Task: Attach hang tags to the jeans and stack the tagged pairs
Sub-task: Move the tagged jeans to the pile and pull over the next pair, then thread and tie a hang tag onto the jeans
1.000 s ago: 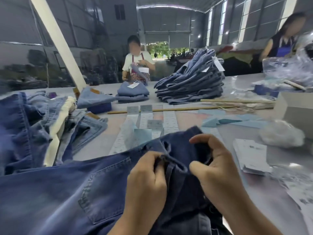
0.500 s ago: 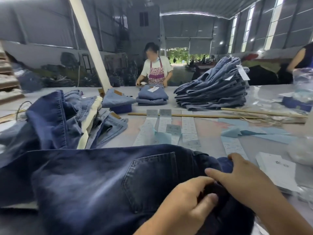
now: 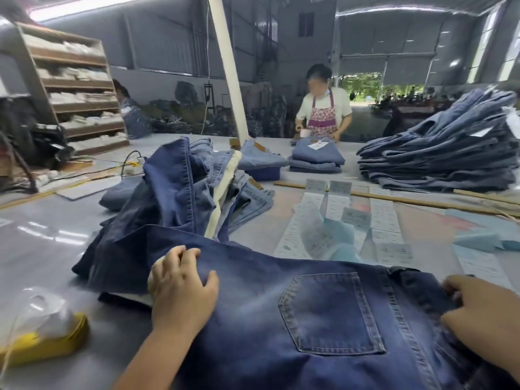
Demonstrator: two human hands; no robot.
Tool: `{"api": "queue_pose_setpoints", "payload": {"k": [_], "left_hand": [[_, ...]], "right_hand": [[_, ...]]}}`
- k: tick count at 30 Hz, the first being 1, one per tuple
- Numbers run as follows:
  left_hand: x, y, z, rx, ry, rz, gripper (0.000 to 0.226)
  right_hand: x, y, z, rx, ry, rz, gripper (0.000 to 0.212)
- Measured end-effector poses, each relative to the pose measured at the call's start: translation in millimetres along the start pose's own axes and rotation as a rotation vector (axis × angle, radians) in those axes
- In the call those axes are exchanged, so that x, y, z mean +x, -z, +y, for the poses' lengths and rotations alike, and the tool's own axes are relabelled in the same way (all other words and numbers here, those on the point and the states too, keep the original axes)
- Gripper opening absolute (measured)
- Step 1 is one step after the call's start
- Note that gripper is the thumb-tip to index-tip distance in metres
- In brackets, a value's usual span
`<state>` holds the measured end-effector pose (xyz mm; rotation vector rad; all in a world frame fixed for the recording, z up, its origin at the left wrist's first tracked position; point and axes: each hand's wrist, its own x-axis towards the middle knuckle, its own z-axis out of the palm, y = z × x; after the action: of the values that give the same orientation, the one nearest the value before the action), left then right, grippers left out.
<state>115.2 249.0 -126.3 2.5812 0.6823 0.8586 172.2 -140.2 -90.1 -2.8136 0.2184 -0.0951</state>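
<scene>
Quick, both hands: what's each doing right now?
Left hand: gripping a fold of the dark jeans.
Right hand: on the jeans' waistband, grip unclear.

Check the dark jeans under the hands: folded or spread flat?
Spread, not neatly folded: dark jeans lie open, back pocket up, left hand gripping the edge.
</scene>
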Motion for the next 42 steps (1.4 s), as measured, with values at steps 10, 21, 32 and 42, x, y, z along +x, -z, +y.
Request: {"api": "queue_pose_setpoints", "payload": {"k": [10, 21, 32, 42], "left_hand": [[39.2, -30.7, 46.4, 0.330, -0.424, -0.497, 0.069], [-1.7, -18.6, 33.8, -0.616, -0.688, -0.038, 0.039], [-13.0, -31.3, 115.4, -0.332, -0.591, -0.798, 0.102], [-27.9, -25.8, 139.4, -0.792, -0.578, -0.705, 0.012]], "right_hand": [[-51.6, 15.3, -46.9, 0.038, 0.023, 0.113, 0.026], [-57.6, 20.1, -20.2, 0.344, 0.059, 0.045, 0.033], [-74.9, 6.8, -47.8, 0.512, 0.607, 0.011, 0.036], [-96.7, -10.5, -66.8, 0.366, 0.906, 0.186, 0.013]]}}
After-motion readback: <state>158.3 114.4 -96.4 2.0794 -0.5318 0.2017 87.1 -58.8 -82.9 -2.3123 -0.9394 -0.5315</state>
